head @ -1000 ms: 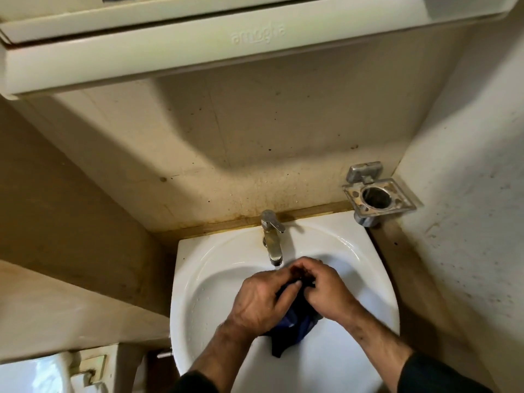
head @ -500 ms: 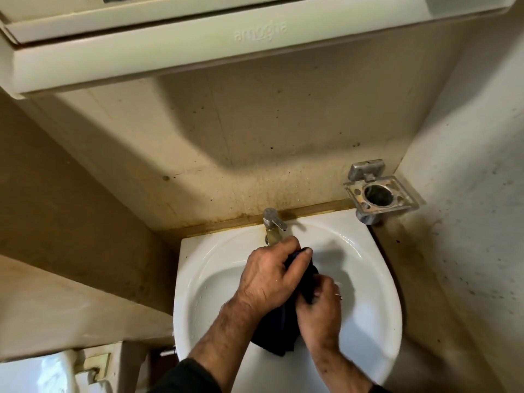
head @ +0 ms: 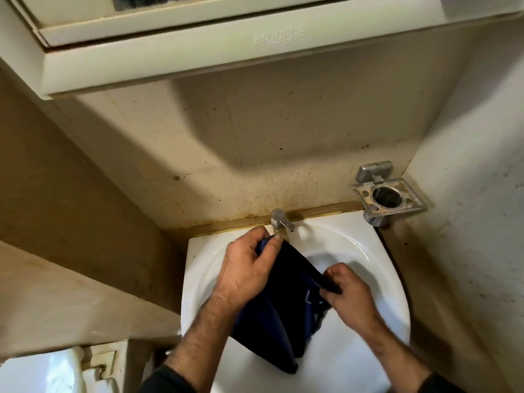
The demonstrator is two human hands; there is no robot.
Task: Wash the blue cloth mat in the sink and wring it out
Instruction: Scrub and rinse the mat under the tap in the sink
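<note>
The dark blue cloth mat [head: 279, 316] hangs spread over the white sink [head: 368, 282], its lower end drooping toward the basin's front. My left hand [head: 246, 268] pinches the mat's upper corner just in front of the metal tap [head: 279, 221]. My right hand [head: 347, 290] grips the mat's right edge, lower and nearer to me. The mat is stretched between both hands. No water stream is visible from the tap.
A metal wall holder [head: 388, 198] with a round hole juts out at the sink's back right. A cream cabinet [head: 198, 52] overhangs above. Stained walls close in at left and right. A white fixture [head: 56, 370] sits at lower left.
The mat was bunched between both hands; now they have pulled apart, my left hand up toward the tap and my right hand to the right, opening the mat out.
</note>
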